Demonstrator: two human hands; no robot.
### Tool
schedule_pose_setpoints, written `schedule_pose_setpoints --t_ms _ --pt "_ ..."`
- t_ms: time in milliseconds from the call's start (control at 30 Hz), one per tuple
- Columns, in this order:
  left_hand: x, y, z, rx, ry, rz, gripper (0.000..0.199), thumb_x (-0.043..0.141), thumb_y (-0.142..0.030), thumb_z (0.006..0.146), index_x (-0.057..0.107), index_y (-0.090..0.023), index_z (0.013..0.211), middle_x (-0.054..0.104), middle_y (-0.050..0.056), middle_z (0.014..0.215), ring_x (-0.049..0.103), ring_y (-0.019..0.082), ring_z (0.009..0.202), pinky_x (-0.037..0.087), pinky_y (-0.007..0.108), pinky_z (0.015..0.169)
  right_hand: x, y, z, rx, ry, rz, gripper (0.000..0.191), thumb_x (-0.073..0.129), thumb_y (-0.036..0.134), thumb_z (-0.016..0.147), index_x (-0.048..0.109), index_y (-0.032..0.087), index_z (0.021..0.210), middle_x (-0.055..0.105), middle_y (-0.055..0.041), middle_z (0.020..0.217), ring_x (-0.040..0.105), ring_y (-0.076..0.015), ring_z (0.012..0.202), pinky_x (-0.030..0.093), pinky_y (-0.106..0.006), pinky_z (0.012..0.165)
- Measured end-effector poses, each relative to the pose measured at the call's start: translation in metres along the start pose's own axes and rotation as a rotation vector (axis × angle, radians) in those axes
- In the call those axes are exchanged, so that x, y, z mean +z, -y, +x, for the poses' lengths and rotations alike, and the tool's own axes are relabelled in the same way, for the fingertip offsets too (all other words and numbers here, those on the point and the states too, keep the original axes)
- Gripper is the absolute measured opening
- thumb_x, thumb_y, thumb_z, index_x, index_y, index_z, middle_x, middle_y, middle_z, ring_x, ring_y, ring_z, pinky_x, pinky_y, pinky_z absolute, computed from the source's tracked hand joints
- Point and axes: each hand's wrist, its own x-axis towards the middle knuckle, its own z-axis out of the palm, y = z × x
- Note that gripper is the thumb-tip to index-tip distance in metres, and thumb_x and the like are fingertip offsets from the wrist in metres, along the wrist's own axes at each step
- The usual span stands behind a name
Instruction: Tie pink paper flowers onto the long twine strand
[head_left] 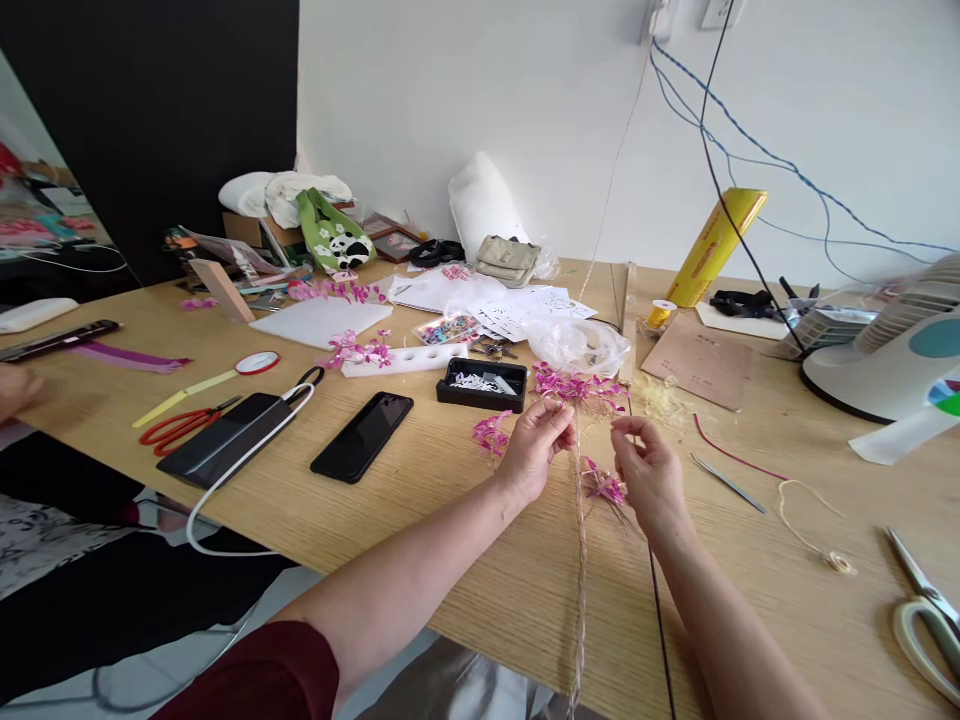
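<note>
My left hand (pixel 534 450) is closed in a pinch at the top of a pale twisted cord (pixel 580 560), which hangs down past the table's front edge. Just beyond my fingertips is a bunch of pink-purple artificial flowers (pixel 574 385). To the right, my right hand (pixel 651 475) has its thumb and fingers pressed together; whatever is between them is too small to make out. A small flower sprig (pixel 491 434) lies left of my left hand. Another flower sprig (pixel 604 484) with thin stems lies between the hands.
A black box (pixel 481 400) of small white pieces stands beyond my left hand, with a phone (pixel 362 437) to its left. Tweezers (pixel 727 483), scissors (pixel 926 600) and a white fan (pixel 877 370) are at right. A dark cable (pixel 660 620) crosses the table (pixel 480 590). Another person's hand (pixel 19 390) rests far left.
</note>
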Motion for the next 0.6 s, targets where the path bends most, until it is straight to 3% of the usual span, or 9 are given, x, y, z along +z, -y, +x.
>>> schedule_pose_setpoints --t_ms 67,133,233,333,467,600 --pt "0.001 -0.001 -0.001 0.049 -0.031 0.071 0.024 0.064 -0.036 0.072 0.05 -0.016 0.071 0.049 -0.003 0.061 0.046 0.007 0.059 0.037 0.02 0.06 -0.002 0.004 -0.003 -0.215 -0.067 -0.151 0.009 0.053 0.03 0.078 0.054 0.022 0.079 0.049 0.0016 0.063 0.038 -0.0088 0.047 0.033 -0.024 0.044" --pt "0.003 -0.002 -0.002 0.085 -0.035 0.13 0.025 0.064 -0.037 0.072 0.051 -0.016 0.07 0.049 -0.003 0.062 0.046 0.007 0.06 0.037 0.021 0.06 -0.001 0.007 -0.007 -0.411 -0.033 -0.269 0.007 0.054 0.028 0.079 0.055 0.021 0.076 0.053 -0.0015 0.074 0.041 -0.0096 0.052 0.037 -0.026 0.05" --pt "0.004 -0.002 -0.003 0.123 -0.017 0.212 0.027 0.063 -0.038 0.072 0.049 -0.016 0.064 0.047 -0.003 0.06 0.043 0.007 0.058 0.036 0.021 0.059 0.001 0.01 -0.013 -0.557 0.035 -0.38 0.007 0.056 0.028 0.079 0.057 0.022 0.083 0.054 -0.0039 0.084 0.043 -0.0105 0.055 0.039 -0.027 0.053" --pt "0.005 0.0 -0.004 0.15 -0.002 0.282 0.029 0.062 -0.039 0.073 0.048 -0.016 0.063 0.045 -0.003 0.059 0.041 0.008 0.058 0.035 0.022 0.059 0.004 0.008 -0.014 -0.577 0.033 -0.451 0.01 0.056 0.027 0.079 0.058 0.022 0.087 0.055 -0.005 0.087 0.047 -0.012 0.06 0.04 -0.027 0.054" --pt "0.005 0.003 -0.006 0.165 0.031 0.336 0.027 0.061 -0.039 0.074 0.05 -0.016 0.065 0.043 -0.003 0.058 0.04 0.008 0.058 0.033 0.022 0.059 0.005 0.005 -0.011 -0.535 0.086 -0.426 0.009 0.052 0.025 0.081 0.059 0.021 0.076 0.055 -0.0029 0.075 0.049 -0.0122 0.06 0.039 -0.025 0.054" --pt "0.004 0.002 -0.006 0.166 0.08 0.387 0.026 0.058 -0.038 0.077 0.051 -0.016 0.067 0.043 -0.003 0.06 0.04 0.008 0.06 0.033 0.023 0.06 0.004 0.006 -0.01 -0.379 0.145 -0.264 0.017 0.052 0.03 0.081 0.061 0.02 0.071 0.057 -0.0022 0.07 0.051 -0.0126 0.059 0.039 -0.025 0.054"
